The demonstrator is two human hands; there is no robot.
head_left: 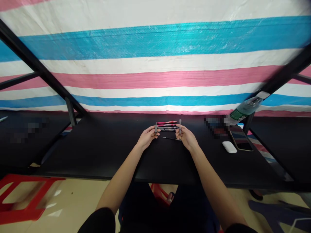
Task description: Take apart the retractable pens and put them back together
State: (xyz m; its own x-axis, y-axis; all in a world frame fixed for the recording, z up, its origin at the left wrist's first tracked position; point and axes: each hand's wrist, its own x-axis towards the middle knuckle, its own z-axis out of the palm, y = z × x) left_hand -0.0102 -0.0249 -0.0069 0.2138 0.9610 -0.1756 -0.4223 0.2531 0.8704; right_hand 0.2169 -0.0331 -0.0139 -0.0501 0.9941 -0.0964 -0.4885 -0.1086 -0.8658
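My left hand (145, 138) pinches a short grey pen part (155, 128), held upright over the black table. My right hand (189, 138) is closed on another upright pen part (180, 122), clear at its top and darker lower down. Between and just beyond the hands lie red pens (167, 122) and grey-black pens (168, 128), side by side. Nearer to me a thin dark pen refill (170, 138) rests on the table, its right end close to my right fingers. The fingers partly cover both held parts.
On the right of the black table (97, 152) are a tilted water bottle (245, 108), a phone (240, 138) and a white earbud case (229, 147). Slanted black frame bars (46, 74) flank the table. Striped sheeting (155, 81) hangs behind; a red stool (26, 213) stands lower left.
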